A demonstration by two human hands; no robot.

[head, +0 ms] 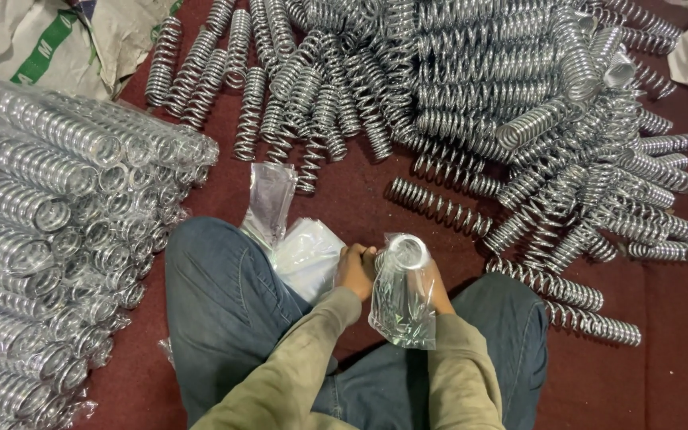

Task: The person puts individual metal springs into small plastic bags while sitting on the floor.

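Low in the middle of the frame, both hands close on one metal spring [404,275] that sits inside a clear plastic bag [402,314]: the left hand [356,269] grips it from the left side with fingers curled around the bagged coil, and the right hand [437,288] holds it from the right, mostly hidden behind the bag. The spring stands nearly upright, its open round end facing up at the bag's mouth, while the loose bottom of the bag hangs down over the olive sleeves [312,358]. Just left of the left hand, a small stack of empty clear bags [300,251] lies on the dark red floor [344,199], partly resting against the person's jeans-clad knee [216,295]. Along the left edge of the frame, bagged springs [33,239] are piled in rows. Across the top and right of the frame spreads a big heap of bare springs [471,95], some lying loose near the right knee. A pale woven sack [49,36] shows in the upper left corner.
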